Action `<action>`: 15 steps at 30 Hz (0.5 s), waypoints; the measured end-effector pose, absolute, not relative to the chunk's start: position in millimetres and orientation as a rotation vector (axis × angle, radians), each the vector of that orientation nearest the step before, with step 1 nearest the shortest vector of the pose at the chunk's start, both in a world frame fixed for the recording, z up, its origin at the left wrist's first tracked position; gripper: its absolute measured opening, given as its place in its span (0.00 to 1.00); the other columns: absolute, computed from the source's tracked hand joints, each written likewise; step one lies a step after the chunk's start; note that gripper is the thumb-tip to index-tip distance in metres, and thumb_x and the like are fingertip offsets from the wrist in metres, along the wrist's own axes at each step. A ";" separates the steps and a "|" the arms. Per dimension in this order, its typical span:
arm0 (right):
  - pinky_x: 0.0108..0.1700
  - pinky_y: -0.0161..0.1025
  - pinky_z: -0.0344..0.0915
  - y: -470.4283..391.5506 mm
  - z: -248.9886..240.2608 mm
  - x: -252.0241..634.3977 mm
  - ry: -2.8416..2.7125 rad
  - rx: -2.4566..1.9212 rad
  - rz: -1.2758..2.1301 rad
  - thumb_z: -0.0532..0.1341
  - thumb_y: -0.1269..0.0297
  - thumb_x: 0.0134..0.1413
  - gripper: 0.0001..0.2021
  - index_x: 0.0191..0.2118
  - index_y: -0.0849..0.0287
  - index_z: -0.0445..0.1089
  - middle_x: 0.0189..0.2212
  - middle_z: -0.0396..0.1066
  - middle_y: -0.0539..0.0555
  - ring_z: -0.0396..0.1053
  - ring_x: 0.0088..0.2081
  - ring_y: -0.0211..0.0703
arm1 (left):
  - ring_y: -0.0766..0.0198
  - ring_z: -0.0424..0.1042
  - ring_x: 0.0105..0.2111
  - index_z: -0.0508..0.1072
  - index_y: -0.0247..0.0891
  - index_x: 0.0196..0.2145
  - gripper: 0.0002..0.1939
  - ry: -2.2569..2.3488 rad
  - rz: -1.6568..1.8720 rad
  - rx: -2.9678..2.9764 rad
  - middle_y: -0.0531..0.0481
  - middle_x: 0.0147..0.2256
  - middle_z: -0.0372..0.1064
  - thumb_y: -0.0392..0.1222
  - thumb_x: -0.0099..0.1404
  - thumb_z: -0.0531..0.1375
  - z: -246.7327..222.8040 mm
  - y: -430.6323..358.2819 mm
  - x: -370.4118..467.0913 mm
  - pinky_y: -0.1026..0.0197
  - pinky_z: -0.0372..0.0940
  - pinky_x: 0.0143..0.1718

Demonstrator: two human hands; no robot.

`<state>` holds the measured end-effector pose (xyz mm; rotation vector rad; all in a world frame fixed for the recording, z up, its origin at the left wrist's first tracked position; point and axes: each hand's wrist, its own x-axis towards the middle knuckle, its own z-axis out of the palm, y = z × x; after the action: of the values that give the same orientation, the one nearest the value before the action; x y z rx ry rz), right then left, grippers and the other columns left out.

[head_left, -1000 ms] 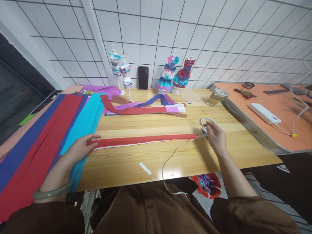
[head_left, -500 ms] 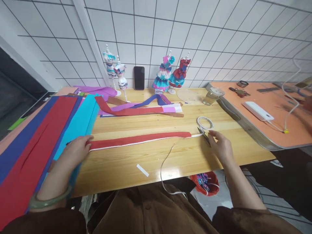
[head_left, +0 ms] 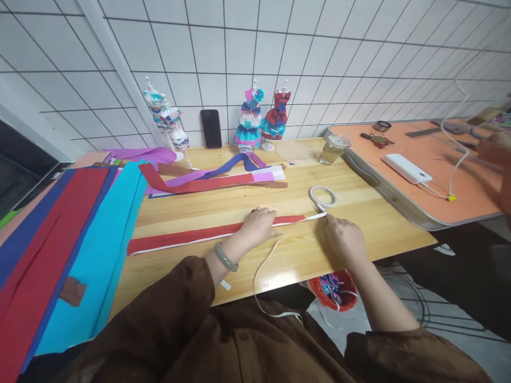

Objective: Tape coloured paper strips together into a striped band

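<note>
A long red crepe-paper strip (head_left: 179,238), edged with white tape, lies across the wooden table. My left hand (head_left: 258,223) rests on it near its right end, fingers stretched out and pressing down. White double-sided tape (head_left: 315,216) runs on from that end to its roll (head_left: 324,197). Beside the roll, my right hand (head_left: 344,236) is closed around what look like small scissors (head_left: 320,208). Their tips are at the tape; the handles are hidden in my fist. A thin pale strip of backing paper (head_left: 255,287) curls over the table's front edge.
Coloured crepe sheets (head_left: 115,234) cover the left side, with more strips (head_left: 207,183) behind. Small dressed mannequins (head_left: 248,127), a phone (head_left: 211,128) and a lidded cup (head_left: 334,150) stand at the back. On the orange table (head_left: 399,199) lies a white power bank (head_left: 406,169); another person's hand (head_left: 493,149) is beyond.
My left hand has moved right along the red strip, from its left end to near its right end. My right hand has taken hold of the scissors and brought them to the tape.
</note>
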<state>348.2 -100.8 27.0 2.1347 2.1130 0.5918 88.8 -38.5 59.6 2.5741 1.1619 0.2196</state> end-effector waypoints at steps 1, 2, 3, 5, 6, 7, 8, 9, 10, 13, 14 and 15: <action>0.29 0.39 0.52 -104.4 27.9 350.5 2.095 2.135 0.594 0.50 0.73 0.54 0.11 0.39 0.66 0.68 0.24 0.71 0.59 0.67 0.28 0.46 | 0.54 0.65 0.45 0.68 0.34 0.44 0.22 1.171 0.196 2.557 0.41 0.41 0.67 0.51 0.56 0.60 56.1 -36.4 98.0 0.57 0.58 0.47; 0.28 0.39 0.52 -108.0 28.7 352.9 2.076 2.142 0.596 0.50 0.72 0.55 0.11 0.40 0.66 0.68 0.25 0.71 0.59 0.67 0.27 0.46 | 0.54 0.65 0.44 0.69 0.34 0.42 0.21 1.184 0.178 2.535 0.41 0.41 0.67 0.51 0.55 0.61 53.6 -34.3 104.4 0.57 0.58 0.46; 0.28 0.39 0.52 -111.6 29.4 355.5 2.061 2.149 0.593 0.50 0.72 0.55 0.11 0.41 0.66 0.67 0.25 0.71 0.59 0.67 0.27 0.46 | 0.54 0.65 0.44 0.70 0.34 0.41 0.20 1.199 0.171 2.508 0.41 0.40 0.68 0.50 0.55 0.61 51.7 -32.2 108.4 0.57 0.58 0.46; 0.28 0.39 0.52 -117.9 29.8 359.8 2.038 2.165 0.585 0.51 0.71 0.55 0.11 0.41 0.66 0.67 0.25 0.71 0.59 0.67 0.28 0.46 | 0.55 0.66 0.42 0.71 0.35 0.39 0.19 1.224 0.179 2.437 0.42 0.39 0.69 0.50 0.55 0.61 48.9 -27.7 111.0 0.58 0.59 0.44; 0.29 0.39 0.53 -120.1 29.5 361.3 2.029 2.175 0.587 0.51 0.71 0.56 0.11 0.42 0.66 0.67 0.25 0.71 0.59 0.67 0.28 0.46 | 0.55 0.67 0.42 0.71 0.36 0.39 0.19 1.229 0.189 2.397 0.43 0.39 0.69 0.51 0.54 0.61 47.8 -25.6 110.4 0.59 0.59 0.43; 0.29 0.39 0.53 -121.7 28.9 362.2 2.024 2.186 0.592 0.51 0.71 0.56 0.12 0.43 0.67 0.67 0.24 0.71 0.59 0.67 0.28 0.46 | 0.56 0.67 0.41 0.71 0.36 0.39 0.19 1.233 0.197 2.359 0.44 0.39 0.70 0.51 0.54 0.61 46.8 -23.7 109.2 0.59 0.59 0.41; 0.29 0.39 0.53 -122.6 28.1 362.7 2.024 2.196 0.599 0.51 0.70 0.56 0.13 0.45 0.67 0.66 0.24 0.71 0.59 0.68 0.28 0.46 | 0.57 0.68 0.39 0.71 0.37 0.37 0.18 1.233 0.198 2.326 0.45 0.38 0.70 0.52 0.53 0.61 46.0 -22.1 107.6 0.60 0.59 0.38; 0.30 0.39 0.54 -123.0 27.0 362.7 2.026 2.208 0.606 0.50 0.70 0.57 0.15 0.48 0.69 0.64 0.24 0.71 0.59 0.68 0.28 0.46 | 0.58 0.68 0.37 0.71 0.38 0.35 0.16 1.228 0.193 2.301 0.46 0.37 0.70 0.51 0.53 0.61 45.3 -20.9 105.9 0.61 0.59 0.36; 0.30 0.39 0.54 -122.9 25.8 362.4 2.028 2.225 0.613 0.50 0.68 0.57 0.17 0.50 0.70 0.63 0.24 0.71 0.60 0.68 0.28 0.46 | 0.59 0.68 0.35 0.71 0.38 0.32 0.14 1.219 0.185 2.285 0.47 0.35 0.70 0.51 0.52 0.61 45.0 -20.1 104.1 0.62 0.58 0.33; 0.31 0.39 0.57 -122.0 22.5 361.3 2.038 2.309 0.617 0.51 0.63 0.58 0.22 0.54 0.72 0.59 0.25 0.72 0.61 0.69 0.29 0.48 | 0.63 0.66 0.28 0.69 0.38 0.24 0.10 1.204 0.170 2.277 0.51 0.27 0.68 0.48 0.52 0.61 45.9 -19.4 98.6 0.63 0.54 0.27; 0.32 0.39 0.58 -121.9 21.6 361.2 2.050 2.335 0.612 0.51 0.61 0.58 0.23 0.55 0.72 0.59 0.26 0.72 0.61 0.69 0.30 0.49 | 0.64 0.65 0.27 0.68 0.38 0.23 0.10 1.206 0.169 2.275 0.52 0.25 0.67 0.48 0.52 0.61 46.7 -19.3 96.6 0.63 0.53 0.25; 0.32 0.39 0.58 -121.9 20.9 361.2 2.068 2.353 0.604 0.51 0.60 0.59 0.23 0.55 0.72 0.58 0.27 0.72 0.62 0.70 0.31 0.49 | 0.65 0.64 0.25 0.68 0.38 0.22 0.11 1.211 0.171 2.269 0.53 0.24 0.66 0.48 0.52 0.61 47.5 -19.3 94.5 0.63 0.52 0.25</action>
<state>361.2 -121.9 20.9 2.3534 2.0679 0.6038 94.5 -19.3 47.5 2.2689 1.2112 0.1708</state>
